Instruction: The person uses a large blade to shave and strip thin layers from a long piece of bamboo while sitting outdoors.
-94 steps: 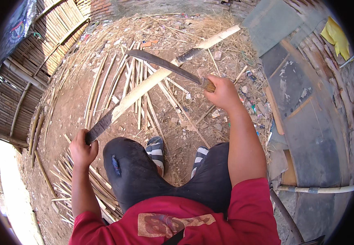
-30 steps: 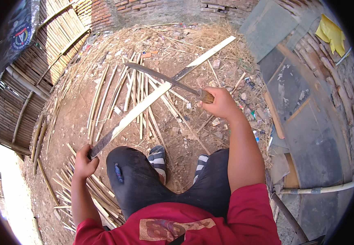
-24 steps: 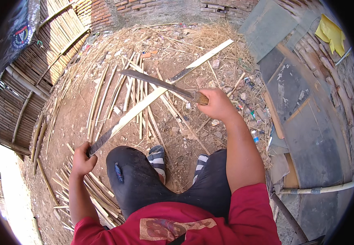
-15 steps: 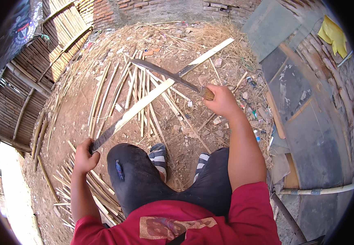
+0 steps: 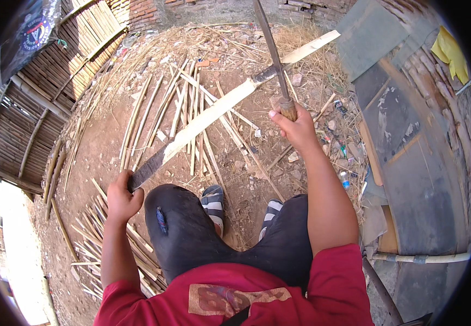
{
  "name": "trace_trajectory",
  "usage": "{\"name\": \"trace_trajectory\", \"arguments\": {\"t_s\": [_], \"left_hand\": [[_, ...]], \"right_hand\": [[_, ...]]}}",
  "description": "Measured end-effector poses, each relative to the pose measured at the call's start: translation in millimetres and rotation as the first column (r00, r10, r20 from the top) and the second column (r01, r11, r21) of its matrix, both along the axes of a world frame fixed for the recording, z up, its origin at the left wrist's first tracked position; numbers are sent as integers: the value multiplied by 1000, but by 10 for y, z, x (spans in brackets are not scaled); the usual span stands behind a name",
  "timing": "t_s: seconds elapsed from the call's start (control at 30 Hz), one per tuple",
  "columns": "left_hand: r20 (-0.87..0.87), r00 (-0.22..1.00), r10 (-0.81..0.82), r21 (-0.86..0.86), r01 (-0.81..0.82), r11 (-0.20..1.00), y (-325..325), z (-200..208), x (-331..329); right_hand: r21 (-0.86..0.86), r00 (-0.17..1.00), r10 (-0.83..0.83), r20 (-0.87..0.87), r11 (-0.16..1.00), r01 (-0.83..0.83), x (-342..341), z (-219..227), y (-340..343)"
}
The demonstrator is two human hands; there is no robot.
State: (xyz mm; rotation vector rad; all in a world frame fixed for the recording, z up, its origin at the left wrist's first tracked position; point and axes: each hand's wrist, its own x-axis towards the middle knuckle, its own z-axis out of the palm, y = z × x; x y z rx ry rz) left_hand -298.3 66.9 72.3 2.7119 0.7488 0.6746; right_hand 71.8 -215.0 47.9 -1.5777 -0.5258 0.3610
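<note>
My left hand (image 5: pixel 122 198) is closed around the dark near end of a long bamboo strip (image 5: pixel 213 116). The strip slants up and away to the right; its face is pale, with dark bark left at the near end and at a patch near the far end. My right hand (image 5: pixel 295 126) grips the wooden handle of a machete (image 5: pixel 273 46), whose long dark blade points up and away. In the picture the blade crosses the strip near that far dark patch; whether they touch I cannot tell.
Thin split strips (image 5: pixel 192 114) lie on the dirt ahead of my feet, and a pile of more strips (image 5: pixel 118 252) is by my left leg. Dark boards (image 5: pixel 404 163) lean at the right. A bamboo wall (image 5: pixel 45 98) stands at the left, a brick wall (image 5: pixel 213 13) behind.
The machete has swung from pointing left across the strip to pointing up and away. My left hand and the strip have shifted slightly right and away.
</note>
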Motion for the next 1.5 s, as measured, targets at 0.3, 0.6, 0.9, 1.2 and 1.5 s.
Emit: {"name": "trace_trajectory", "arguments": {"t_s": [0.3,0.6,0.9,1.2,1.5], "left_hand": [[4,998,-56,162,55,985,-196,-15,390],[-226,944,-239,27,251,968,-308,347,802],[-114,814,-570,-264,528,807,-531,219,2248],[-139,696,-705,-772,369,517,-631,-106,2771],[-202,943,-264,-276,204,939,-362,55,2496]], "right_hand": [[568,946,-62,-317,787,242,-380,229,235],[534,870,-153,-469,736,417,-237,158,208],[519,880,-171,-443,751,408,-131,106,231],[403,920,-355,-169,826,393,98,-20,78],[-171,853,-201,483,933,317,54,98,-1]]}}
